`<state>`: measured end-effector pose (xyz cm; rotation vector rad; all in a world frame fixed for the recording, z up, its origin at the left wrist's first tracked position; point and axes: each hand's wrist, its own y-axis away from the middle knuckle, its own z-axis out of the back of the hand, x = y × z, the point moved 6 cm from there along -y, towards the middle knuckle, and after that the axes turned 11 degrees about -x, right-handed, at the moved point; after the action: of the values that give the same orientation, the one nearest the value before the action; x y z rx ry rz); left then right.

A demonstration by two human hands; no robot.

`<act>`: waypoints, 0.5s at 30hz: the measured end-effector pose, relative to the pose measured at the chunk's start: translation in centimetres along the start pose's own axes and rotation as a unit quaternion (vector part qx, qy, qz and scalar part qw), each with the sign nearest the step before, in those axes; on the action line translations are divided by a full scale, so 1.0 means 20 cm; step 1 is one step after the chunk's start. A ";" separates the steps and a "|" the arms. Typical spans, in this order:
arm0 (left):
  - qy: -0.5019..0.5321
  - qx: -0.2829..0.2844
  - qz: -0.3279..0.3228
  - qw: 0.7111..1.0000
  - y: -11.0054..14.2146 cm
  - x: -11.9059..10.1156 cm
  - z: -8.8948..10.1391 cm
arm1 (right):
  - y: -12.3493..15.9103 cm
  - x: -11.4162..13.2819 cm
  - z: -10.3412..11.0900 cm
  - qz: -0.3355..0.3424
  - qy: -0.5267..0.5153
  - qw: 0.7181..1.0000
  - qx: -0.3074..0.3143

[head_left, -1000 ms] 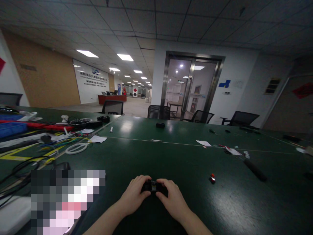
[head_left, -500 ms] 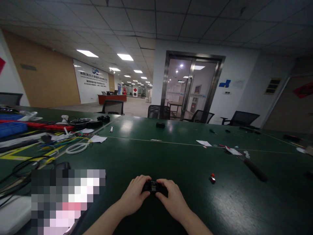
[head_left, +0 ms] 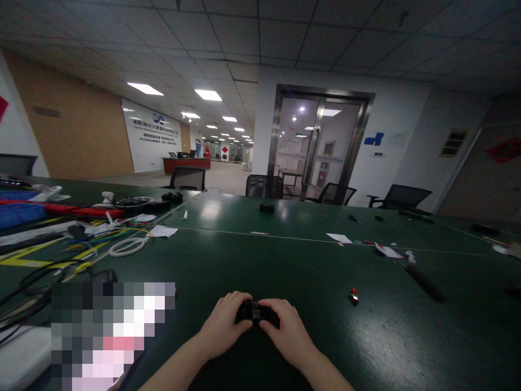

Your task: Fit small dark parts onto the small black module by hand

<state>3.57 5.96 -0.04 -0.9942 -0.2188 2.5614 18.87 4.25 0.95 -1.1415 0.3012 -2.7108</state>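
Note:
Both hands meet low in the middle of the view on a small black device [head_left: 256, 313] with a lighter, shiny patch at its centre. Its exact kind I cannot make out. My left hand [head_left: 223, 321] grips the left end, thumb on the near side and fingers on the far side. In the same way my right hand [head_left: 287, 326] is closed round the right end. The fingers cover both ends of the device. Off to the right of my hands, a small red and silver item [head_left: 354, 296] lies on the green table [head_left: 309, 271].
At left lie tangled cables, a white cable coil [head_left: 128, 246], a blue tray [head_left: 20, 215] and a pixelated patch [head_left: 118, 336]. A wrench [head_left: 185, 215] and a black block [head_left: 267, 208] lie farther back. Papers [head_left: 339, 238] and a long black-handled tool [head_left: 424, 283] are at right.
Almost nothing differs. My right fingertips have shifted very slightly to the left on the black device; the grip of both hands stays the same.

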 end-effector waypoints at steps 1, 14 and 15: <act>-0.004 0.000 -0.003 1.000 0.00 0.00 0.00 | 0.00 0.01 0.00 0.009 0.000 1.000 -0.002; 0.005 0.008 -0.015 1.000 0.00 -0.02 0.01 | 0.01 0.02 0.01 0.032 -0.023 0.999 -0.007; 0.004 0.009 -0.016 1.000 0.01 -0.03 0.01 | 0.01 0.02 0.00 0.034 -0.021 0.999 -0.006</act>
<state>3.73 5.63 0.44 -0.9848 -0.2067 2.5256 18.65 3.91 1.24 -1.1667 0.3447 -2.6263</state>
